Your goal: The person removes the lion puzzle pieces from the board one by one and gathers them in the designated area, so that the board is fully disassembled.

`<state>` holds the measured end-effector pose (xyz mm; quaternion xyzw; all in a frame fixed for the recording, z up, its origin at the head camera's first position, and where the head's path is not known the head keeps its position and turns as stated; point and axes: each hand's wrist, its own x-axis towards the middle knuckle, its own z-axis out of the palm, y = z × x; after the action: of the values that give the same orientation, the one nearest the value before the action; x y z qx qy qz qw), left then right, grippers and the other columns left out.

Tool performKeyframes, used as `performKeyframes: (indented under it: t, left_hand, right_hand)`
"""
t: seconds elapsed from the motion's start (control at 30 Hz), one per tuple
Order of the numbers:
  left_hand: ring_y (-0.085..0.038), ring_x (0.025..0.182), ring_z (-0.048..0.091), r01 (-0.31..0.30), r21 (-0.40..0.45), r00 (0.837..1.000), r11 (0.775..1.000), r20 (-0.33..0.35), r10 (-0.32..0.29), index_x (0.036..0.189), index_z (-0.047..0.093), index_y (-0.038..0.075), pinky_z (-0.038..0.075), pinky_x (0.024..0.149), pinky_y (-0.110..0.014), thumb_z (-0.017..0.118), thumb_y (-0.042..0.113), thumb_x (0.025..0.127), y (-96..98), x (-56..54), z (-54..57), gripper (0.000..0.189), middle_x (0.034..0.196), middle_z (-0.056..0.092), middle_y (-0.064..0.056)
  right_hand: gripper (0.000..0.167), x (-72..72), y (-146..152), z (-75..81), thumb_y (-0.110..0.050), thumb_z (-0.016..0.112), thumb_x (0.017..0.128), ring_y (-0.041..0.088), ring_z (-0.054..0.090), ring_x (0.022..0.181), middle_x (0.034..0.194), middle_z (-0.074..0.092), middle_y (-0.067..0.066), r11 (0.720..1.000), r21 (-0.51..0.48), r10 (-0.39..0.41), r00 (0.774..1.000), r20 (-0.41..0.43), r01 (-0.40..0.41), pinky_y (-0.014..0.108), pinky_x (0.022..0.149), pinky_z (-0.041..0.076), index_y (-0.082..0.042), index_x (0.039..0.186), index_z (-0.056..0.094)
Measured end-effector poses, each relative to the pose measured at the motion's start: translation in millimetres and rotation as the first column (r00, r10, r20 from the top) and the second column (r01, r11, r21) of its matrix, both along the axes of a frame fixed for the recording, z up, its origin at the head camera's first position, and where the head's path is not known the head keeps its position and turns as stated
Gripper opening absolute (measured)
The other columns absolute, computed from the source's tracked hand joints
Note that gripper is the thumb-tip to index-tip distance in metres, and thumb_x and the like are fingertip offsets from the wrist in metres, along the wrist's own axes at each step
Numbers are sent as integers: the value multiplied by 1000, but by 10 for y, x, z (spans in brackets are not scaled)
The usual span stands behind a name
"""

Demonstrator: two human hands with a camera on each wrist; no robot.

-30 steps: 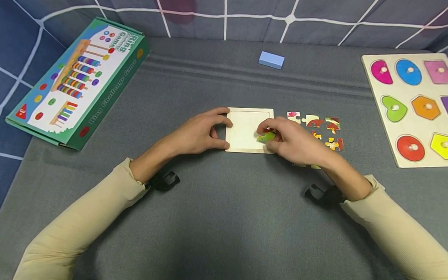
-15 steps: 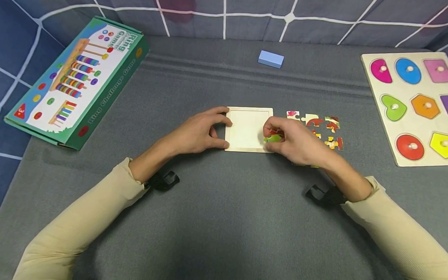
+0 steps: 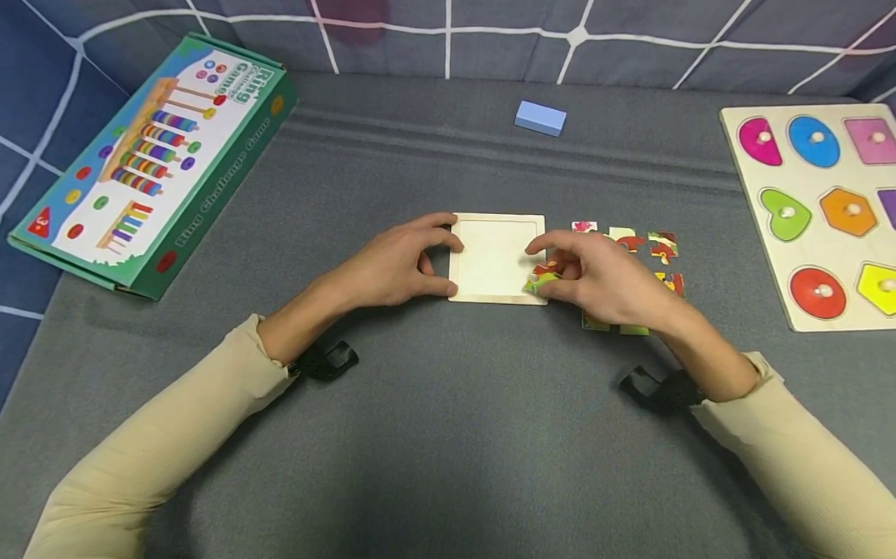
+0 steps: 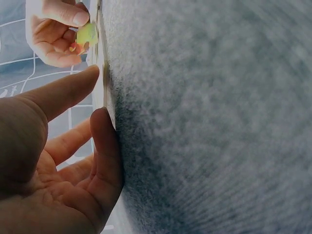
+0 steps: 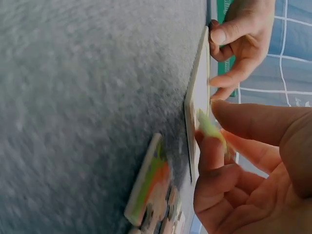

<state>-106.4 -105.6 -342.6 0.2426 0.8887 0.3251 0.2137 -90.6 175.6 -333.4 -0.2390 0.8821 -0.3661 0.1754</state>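
A shallow, square wooden puzzle tray (image 3: 494,256) lies flat on the grey cloth with its recess bare. My left hand (image 3: 388,266) holds it steady at its left edge, fingers at the upper corner and thumb at the lower one. Over the tray's lower right corner, my right hand (image 3: 609,274) holds a green and red jigsaw piece (image 3: 542,277) tilted between thumb and fingers. The right wrist view shows this piece (image 5: 209,127) edge-on, close to the tray's surface. Several loose jigsaw pieces (image 3: 663,247) lie right of the tray, partly hidden beneath my right hand.
A green ring game box (image 3: 160,163) lies at the back left. Near the back wall sits a small blue block (image 3: 541,118). A wooden knob puzzle board (image 3: 812,262) with coloured shapes is at the far right. Grey cloth (image 3: 411,445) covers the table.
My right hand has shifted slightly right, and the jigsaw piece has moved right to the tray's lower right corner and tilted. Its index finger has straightened away. My left hand stays put.
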Motion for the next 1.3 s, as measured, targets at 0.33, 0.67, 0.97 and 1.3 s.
performKeyframes:
  t: [0.33, 0.67, 0.97, 1.3]
  left_hand:
    - [-10, 79, 64, -2, -12, 1000, 1000, 4, 2, 129, 62, 8, 45, 88, -38, 80, 24, 85, 8, 0, 10, 49, 156, 33, -8]
    - [-10, 79, 65, -4, -6, 1000, 1000, 3, 4, 129, 62, 8, 46, 87, -39, 80, 23, 85, 9, 4, 3, 50, 156, 33, -8]
    - [-9, 79, 64, -5, 0, 1000, 1000, 1, 5, 128, 63, 9, 45, 88, -38, 81, 23, 84, -7, 11, 3, 49, 155, 35, -6]
    - [-9, 79, 65, -8, -1, 1000, 1000, -7, 8, 127, 63, 8, 45, 88, -39, 81, 23, 84, 0, 5, -5, 49, 155, 35, -7]
  right_hand:
    - [40, 43, -90, -31, -5, 77, 84, 19, 53, 78, 100, 56, 6, 986, 162, 61, 987, -145, -37, 38, 68, 40, -10, 122, 66]
    - [32, 61, -109, -4, 2, 72, 85, 23, 52, 84, 101, 57, 8, 976, 218, 62, 981, -181, -21, 40, 71, 40, -8, 114, 67]
    - [37, 58, -29, 47, 6, 74, 82, 24, 50, 85, 102, 55, 9, 969, 247, 58, 988, -141, -22, 39, 71, 41, -6, 116, 67]
    - [38, 68, 27, 75, 4, 72, 85, 21, 52, 84, 103, 61, 7, 971, 229, 113, 979, -172, -72, 39, 72, 41, -7, 122, 66]
